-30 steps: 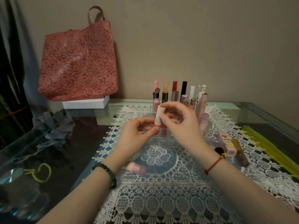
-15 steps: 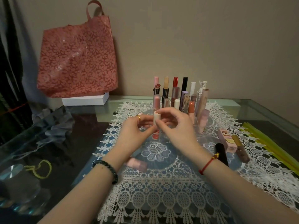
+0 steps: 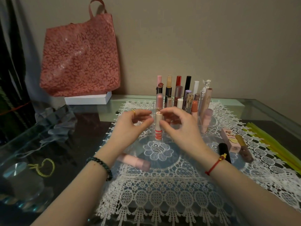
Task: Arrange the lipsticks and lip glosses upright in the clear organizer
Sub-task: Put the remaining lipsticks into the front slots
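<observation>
— Glass table (image 3: 260,111), lace mat (image 3: 162,193). Where's the white-capped lipstick (image 3: 158,126)?
— I see it upright in the front row of the clear organizer (image 3: 200,119), between both hands.
— Grip?
— My feed shows the left hand (image 3: 130,128) loosely curled beside it, holding nothing; right hand (image 3: 180,128) thumb at the tube, pinching or not I cannot tell.

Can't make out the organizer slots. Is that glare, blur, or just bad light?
Head view: dim warm light; clear organizer nearly vanishes against the lace mat; glass table mirrors the red bag; wide-angle stretches the frame's corners; lip gloss tube reads sharp.
</observation>
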### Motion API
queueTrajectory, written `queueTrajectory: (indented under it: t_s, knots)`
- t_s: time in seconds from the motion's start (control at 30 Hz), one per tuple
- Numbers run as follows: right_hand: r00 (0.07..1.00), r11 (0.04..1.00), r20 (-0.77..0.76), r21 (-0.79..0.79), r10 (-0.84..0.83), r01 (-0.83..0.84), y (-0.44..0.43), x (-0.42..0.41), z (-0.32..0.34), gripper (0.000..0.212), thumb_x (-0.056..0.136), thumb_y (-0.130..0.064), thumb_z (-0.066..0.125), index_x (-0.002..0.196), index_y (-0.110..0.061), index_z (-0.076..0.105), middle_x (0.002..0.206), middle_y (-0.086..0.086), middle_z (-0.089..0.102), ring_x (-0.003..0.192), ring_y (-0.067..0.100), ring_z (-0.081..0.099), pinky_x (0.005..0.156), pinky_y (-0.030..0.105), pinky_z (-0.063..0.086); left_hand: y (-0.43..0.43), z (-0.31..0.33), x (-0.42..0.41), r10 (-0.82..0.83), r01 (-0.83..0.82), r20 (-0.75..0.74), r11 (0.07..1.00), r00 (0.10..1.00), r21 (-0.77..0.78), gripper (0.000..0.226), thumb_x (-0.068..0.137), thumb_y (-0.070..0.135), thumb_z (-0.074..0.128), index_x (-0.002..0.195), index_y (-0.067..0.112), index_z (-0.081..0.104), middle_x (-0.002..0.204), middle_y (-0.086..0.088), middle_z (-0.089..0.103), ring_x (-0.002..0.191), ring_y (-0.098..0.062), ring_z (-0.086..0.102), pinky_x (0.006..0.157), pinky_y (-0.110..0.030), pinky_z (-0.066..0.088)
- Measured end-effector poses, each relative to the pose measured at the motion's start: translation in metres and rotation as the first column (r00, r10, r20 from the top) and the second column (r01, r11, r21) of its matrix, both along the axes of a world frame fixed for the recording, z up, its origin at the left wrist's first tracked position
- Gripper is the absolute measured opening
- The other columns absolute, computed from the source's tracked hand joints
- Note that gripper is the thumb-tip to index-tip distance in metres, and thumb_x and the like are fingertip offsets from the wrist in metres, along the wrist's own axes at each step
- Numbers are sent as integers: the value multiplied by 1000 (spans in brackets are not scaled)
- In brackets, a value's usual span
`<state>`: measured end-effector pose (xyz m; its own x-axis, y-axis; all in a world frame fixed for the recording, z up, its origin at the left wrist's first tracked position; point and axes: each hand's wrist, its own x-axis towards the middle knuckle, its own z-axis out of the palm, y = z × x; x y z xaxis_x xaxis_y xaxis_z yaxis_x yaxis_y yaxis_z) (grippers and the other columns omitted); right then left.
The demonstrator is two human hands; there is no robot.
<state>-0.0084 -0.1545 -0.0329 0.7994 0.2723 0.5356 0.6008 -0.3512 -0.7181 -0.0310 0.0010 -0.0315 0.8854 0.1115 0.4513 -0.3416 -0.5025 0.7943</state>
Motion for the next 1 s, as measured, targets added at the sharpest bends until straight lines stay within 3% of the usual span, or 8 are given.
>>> queueTrajectory:
  t_s: [0.07,0.2,0.33,0.47,0.6,0.7,0.83,1.0]
  knots:
    - [998,999,51,-37,-27,29,-2,-1,4,25,80,-25,58,104,-31,56,95,-23,54,88,-10,50,79,13,45,10,4,-2,56,-56,29,998,998,11,21,80,24,65,101,19,66,89,14,68,80,5,62,74,-7,46]
    - [993,995,113,-91,44,-33,-5,-11,12,27,75,-33,54,101,-36,53,89,-28,51,82,-14,49,75,4,41,30,5,-9,123,-126,40,988,992,89,20,81,32,63,98,24,68,91,16,68,85,6,62,80,-19,49]
    - [969,941,36,-247,246,-230,-4,-33,9,29,72,-39,56,100,-41,49,86,-29,51,83,-9,52,75,10,44,46,9,-24,-81,89,-63,986,995,138,25,72,44,64,91,28,70,88,11,72,86,-3,66,82,-24,52]
    - [942,831,-54,-456,331,-319,1,-47,1,35,77,-41,61,111,-37,53,92,-27,52,86,-7,50,74,10,42,60,5,-38,-241,290,-229,933,943,213,47,55,62,69,91,33,69,90,13,71,88,-4,65,85,-24,50]
    - [938,740,-94,-591,333,-321,4,-49,-5,38,76,-47,62,111,-38,51,93,-26,48,87,-6,46,74,11,41,62,0,-46,-259,394,-400,868,879,303,41,50,43,80,87,29,70,90,14,71,91,0,63,92,-26,43]
    - [947,712,-76,-642,312,-286,3,-46,-10,35,74,-53,61,104,-38,49,89,-25,44,83,-6,42,72,16,36,60,-2,-47,-259,431,-471,850,843,304,39,51,32,84,87,27,71,88,12,71,89,-1,61,90,-25,42]
    - [956,713,-26,-661,292,-235,2,-42,-13,22,76,-53,58,88,-38,47,80,-22,42,76,-5,39,68,16,27,57,-2,-47,-244,425,-470,843,849,331,31,57,30,83,86,29,71,84,10,71,81,-5,59,80,-24,42]
    - [962,767,2,-604,273,-216,2,-40,-14,14,78,-45,57,85,-33,55,80,-17,49,78,2,46,69,16,29,52,-2,-48,-251,407,-431,855,867,320,23,64,26,80,85,27,71,79,8,71,74,-6,60,74,-31,48]
